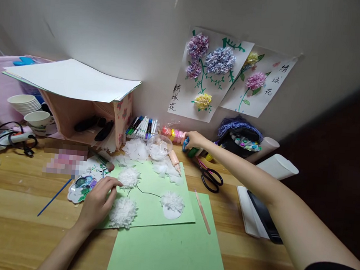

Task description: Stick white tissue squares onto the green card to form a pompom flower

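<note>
My left hand (98,201) rests with curled fingers on the left edge of a light green sheet (151,210), between a paint palette (81,187) and a white tissue flower (123,212). Two more white tissue flowers (129,177) (172,201) sit on the sheet, joined by a thin drawn black line. My right hand (193,141) reaches far back and is closed round a small blue bottle (186,144) beside other small coloured bottles near the wall.
Black scissors (210,179), a wooden stick (202,211), a glue tube (175,160), a clear bowl (159,146), loose tissue squares, markers (142,127), a blue brush (55,196), a second green sheet (169,251), stacked bowls (25,104), a wooden shelf and wall flower pictures (204,74).
</note>
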`<state>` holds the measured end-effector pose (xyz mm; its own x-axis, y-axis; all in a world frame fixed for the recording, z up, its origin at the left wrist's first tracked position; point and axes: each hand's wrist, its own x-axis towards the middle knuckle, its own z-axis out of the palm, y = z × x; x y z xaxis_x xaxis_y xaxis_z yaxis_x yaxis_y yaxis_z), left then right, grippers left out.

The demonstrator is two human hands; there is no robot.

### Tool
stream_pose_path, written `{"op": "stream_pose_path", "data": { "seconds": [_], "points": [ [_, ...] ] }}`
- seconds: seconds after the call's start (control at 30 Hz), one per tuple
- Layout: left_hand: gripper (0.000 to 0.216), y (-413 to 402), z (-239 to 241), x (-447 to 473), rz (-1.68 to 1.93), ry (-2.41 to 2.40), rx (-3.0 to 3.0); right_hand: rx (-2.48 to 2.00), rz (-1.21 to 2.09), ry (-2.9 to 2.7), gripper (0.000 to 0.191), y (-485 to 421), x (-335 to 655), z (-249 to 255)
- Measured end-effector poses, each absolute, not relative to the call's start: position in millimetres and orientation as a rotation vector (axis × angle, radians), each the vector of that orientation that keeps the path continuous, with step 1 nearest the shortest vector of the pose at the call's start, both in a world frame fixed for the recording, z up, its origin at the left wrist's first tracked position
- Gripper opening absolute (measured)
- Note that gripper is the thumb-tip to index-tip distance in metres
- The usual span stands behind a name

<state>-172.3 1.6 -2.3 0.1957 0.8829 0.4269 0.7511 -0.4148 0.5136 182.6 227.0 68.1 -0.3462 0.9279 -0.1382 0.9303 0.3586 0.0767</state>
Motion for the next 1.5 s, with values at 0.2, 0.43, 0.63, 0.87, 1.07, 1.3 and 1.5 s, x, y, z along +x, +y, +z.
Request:
{"op": "stream_pose_path", "data": {
  "seconds": [0.2,0.43,0.63,0.87,1.07,1.3,1.5],
  "points": [
    [0.018,1.2,1.4,-172.2,1.06,1.577,2.261,1.79,-0.001,2.424,0.03,233.9,182.9,94.1],
    [0.018,2.0,0.3,-171.2,1.062,1.552,2.266,0.976,0.0,2.763,0.023,194.3,160.8,92.2],
    [0.019,0.9,2.5,-170.2,1.088,1.557,2.247,0.547,0.13,2.747,0.021,175.2,158.3,54.9],
    [0.02,-0.7,3.6,-168.3,1.065,1.583,2.227,1.208,-0.069,2.7,0.023,173.3,175.2,45.6],
    [0.019,-1.4,2.5,-165.9,1.047,1.531,2.253,1.864,-0.177,2.564,0.03,172.6,168.0,30.0],
    [0.02,-4.6,3.1,-161.0,1.037,1.502,2.276,2.234,-0.331,2.384,0.034,168.5,154.5,20.3],
    [0.021,-7.1,4.0,-156.3,1.064,1.453,2.298,2.309,-0.249,2.4,0.028,129.5,149.3,42.2]
  ]
}}
